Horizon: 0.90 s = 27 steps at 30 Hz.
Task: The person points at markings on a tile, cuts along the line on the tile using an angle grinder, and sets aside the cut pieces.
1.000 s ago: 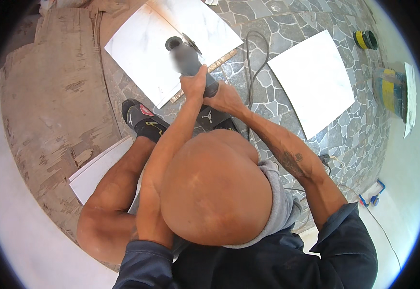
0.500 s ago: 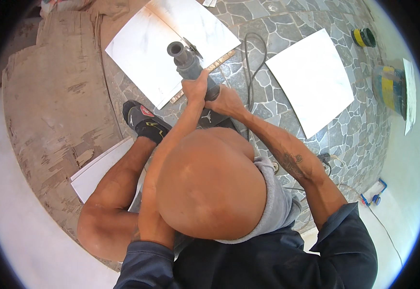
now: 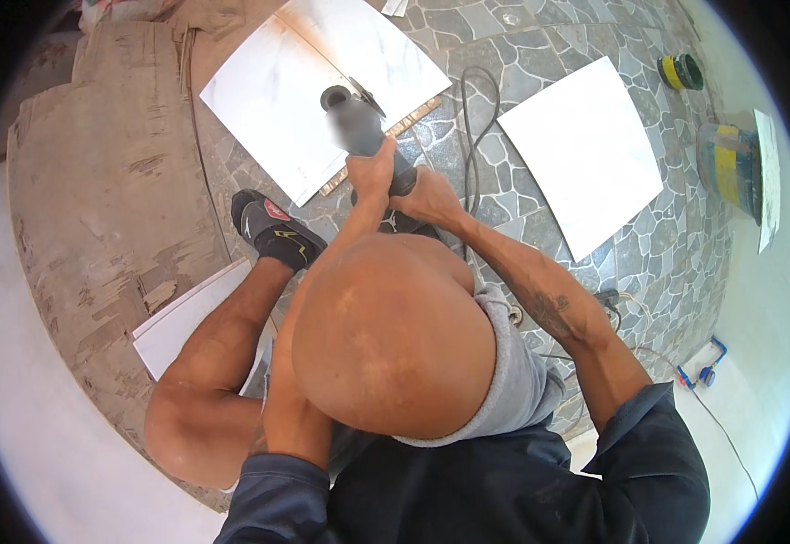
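My left grip [image 3: 372, 172] was closed round the body of a grinder [image 3: 358, 131], just short of twelve o'clock in my view, and my right grip [image 3: 433, 197] was wrapped about its rear end, at about four o'clock from the left. The grinder's front was partly blurred and sat over a white tile [image 3: 268, 109]. Its blade [image 3: 368, 97] stood in line with a thin dark line that ran off between ten and eleven o'clock through a rusty smear; I could not tell whether it touched the tile. A loop of cord [image 3: 496, 100] lay on the stone floor [image 3: 522, 199] at one o'clock, a second tile [image 3: 585, 154] at two, and a worn board [image 3: 105, 181] between nine and ten, beyond my shoe [image 3: 277, 238].
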Motion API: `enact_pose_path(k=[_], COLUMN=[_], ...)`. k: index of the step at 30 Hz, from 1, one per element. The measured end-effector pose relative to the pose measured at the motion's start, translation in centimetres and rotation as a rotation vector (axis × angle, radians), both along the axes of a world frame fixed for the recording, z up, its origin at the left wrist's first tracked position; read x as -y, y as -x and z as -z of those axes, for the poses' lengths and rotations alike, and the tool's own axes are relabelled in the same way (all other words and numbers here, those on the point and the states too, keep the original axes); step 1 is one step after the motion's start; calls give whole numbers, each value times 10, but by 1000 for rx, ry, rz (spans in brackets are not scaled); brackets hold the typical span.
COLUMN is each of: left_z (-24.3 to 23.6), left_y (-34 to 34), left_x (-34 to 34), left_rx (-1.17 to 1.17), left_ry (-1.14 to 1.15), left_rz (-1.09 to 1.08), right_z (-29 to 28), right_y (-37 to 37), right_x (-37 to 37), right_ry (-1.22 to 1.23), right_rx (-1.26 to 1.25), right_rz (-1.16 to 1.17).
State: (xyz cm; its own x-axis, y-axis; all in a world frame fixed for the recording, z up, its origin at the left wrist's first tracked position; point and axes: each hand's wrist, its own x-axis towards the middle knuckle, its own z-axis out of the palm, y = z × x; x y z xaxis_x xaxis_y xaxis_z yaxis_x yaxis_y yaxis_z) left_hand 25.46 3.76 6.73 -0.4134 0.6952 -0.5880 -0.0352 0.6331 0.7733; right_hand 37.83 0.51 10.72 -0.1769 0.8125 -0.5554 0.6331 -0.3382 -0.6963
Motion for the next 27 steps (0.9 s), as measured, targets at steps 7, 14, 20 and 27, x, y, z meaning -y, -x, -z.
enact_pose_path(k=[7,14,20,27], left_z=[-2,-1,-2,-17], left_y=[-6,-12,-11,-23], left_x=[5,9,15,19], left_rx=[-33,-23,-35,-33], left_ry=[-48,-44,7,-29], left_rz=[-51,-38,-12,-34], right_z=[2,-1,-15,2], right_y=[-3,-9,-10,-19], right_x=[3,9,12,20], right_ry=[7,5,16,29], right_rx=[36,41,52,55], right_rz=[-26,7,6,-2])
